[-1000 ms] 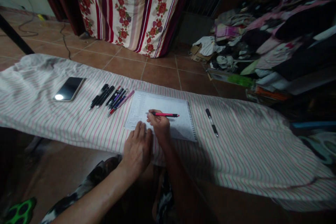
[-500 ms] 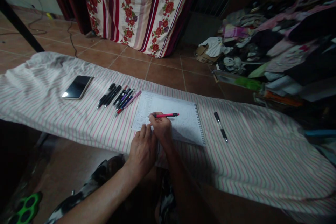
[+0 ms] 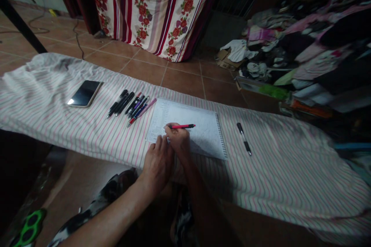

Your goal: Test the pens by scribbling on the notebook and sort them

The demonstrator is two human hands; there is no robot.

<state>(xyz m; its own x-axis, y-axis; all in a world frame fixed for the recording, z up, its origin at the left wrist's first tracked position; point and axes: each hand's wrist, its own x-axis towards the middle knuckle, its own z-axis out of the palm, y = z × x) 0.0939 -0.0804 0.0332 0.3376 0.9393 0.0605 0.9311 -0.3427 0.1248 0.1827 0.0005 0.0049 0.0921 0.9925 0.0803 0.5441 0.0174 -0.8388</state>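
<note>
A spiral notebook lies turned sideways on a striped cloth, its coil at the right and rows of writing along its left part. In a writing grip, my right hand is closed on a red pen with black parts, tip down near the written lines. My left hand lies flat, fingers stretched out over the notebook's near edge, beside the right hand. Left of the notebook is a group of several pens, black, purple, red and pink. A clear and black pen lies apart on the right.
A dark-screened phone sits on the left of the striped cloth. Beyond the cloth are a tiled floor, a floral curtain and a large heap of clothes. A green object shows at the lower left.
The red pen and my right hand have shifted very slightly. My left hand stays on the notebook, and the view has tilted a little.
</note>
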